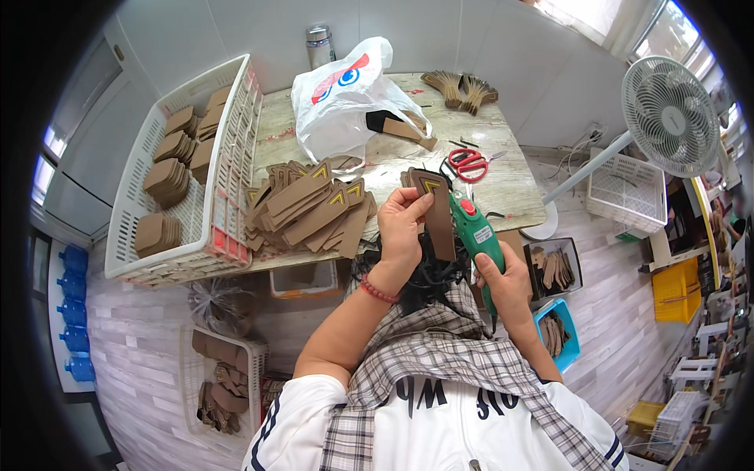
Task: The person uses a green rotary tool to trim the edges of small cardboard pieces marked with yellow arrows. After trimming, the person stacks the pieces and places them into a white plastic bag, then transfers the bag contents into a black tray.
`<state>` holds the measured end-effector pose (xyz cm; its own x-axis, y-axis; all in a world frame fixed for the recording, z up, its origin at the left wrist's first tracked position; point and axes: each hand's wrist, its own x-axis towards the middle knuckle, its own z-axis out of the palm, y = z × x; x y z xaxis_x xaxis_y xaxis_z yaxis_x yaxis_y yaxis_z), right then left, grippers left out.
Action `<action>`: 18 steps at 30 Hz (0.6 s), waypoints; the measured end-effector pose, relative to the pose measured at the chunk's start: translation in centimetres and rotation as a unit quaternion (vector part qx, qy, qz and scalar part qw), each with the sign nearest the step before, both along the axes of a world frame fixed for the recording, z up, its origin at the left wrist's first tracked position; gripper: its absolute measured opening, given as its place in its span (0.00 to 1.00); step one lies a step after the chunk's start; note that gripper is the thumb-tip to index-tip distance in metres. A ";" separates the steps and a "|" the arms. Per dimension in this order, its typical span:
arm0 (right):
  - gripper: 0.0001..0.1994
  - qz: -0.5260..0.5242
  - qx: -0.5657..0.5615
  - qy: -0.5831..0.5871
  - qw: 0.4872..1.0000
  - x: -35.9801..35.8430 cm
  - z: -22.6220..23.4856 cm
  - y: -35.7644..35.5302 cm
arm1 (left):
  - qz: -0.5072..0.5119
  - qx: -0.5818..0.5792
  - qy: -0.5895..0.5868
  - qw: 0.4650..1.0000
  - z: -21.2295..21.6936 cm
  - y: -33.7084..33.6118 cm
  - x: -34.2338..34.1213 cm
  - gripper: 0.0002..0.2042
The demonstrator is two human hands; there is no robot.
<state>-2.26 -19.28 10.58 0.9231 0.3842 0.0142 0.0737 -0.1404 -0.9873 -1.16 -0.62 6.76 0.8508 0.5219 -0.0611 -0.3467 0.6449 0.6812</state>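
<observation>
My left hand point(403, 224) pinches a brown, strap-shaped piece point(440, 224) with a yellow chevron near its top, and holds it upright over the table's front edge. Closed around a slim green handheld electric tool point(476, 233) with a red button is my right hand point(506, 279). The tool's head is beside the upper right edge of the brown piece; whether they touch I cannot tell. To the left lies a loose heap of similar brown pieces point(314, 208), some with yellow chevrons. A tangle of black strips point(428, 279) rests on my lap below the hands.
Red-handled scissors point(468, 163) and a white plastic bag point(338, 102) lie on the worn table point(510, 184). A white crate point(236, 196) of stacked brown pieces stands left. Right are a fan point(670, 110), a blue bin point(572, 341) and a dark box point(577, 251).
</observation>
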 end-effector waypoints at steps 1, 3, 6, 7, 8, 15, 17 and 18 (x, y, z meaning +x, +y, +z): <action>0.17 0.001 0.000 0.001 1.000 0.0 0.1 0.0 | -0.010 0.005 0.000 1.000 0.0 0.1 -0.2 0.05; 0.17 0.005 0.002 0.003 1.000 0.1 0.3 -0.1 | -0.019 0.018 -0.005 1.000 0.1 0.1 -0.5 0.04; 0.18 0.009 -0.002 0.001 1.000 0.1 0.6 0.0 | -0.001 0.042 0.006 0.999 0.1 0.4 -0.7 0.04; 0.18 0.012 -0.003 -0.001 1.000 0.1 0.5 0.0 | 0.010 0.050 0.004 0.999 0.2 0.5 -0.7 0.04; 0.18 0.015 -0.003 -0.003 1.000 0.2 0.4 -0.1 | 0.021 0.057 0.002 0.998 0.2 0.6 -0.6 0.04; 0.18 0.032 -0.022 -0.009 0.999 0.4 -0.1 -0.7 | 0.062 0.156 0.019 0.986 0.5 1.8 -0.5 0.05; 0.19 0.031 -0.025 -0.014 0.999 0.3 0.0 -0.7 | 0.067 0.164 0.018 0.984 0.3 2.0 -0.3 0.05; 0.19 0.031 -0.026 -0.016 0.999 0.3 0.0 -0.7 | 0.067 0.168 0.014 0.983 0.3 2.0 -0.3 0.05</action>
<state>-1.94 -20.00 10.54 0.8972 0.4411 0.0225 0.1159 -0.1858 -0.9757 -1.43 1.39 7.09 0.7741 0.6233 0.1110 -0.3901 0.3315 0.8590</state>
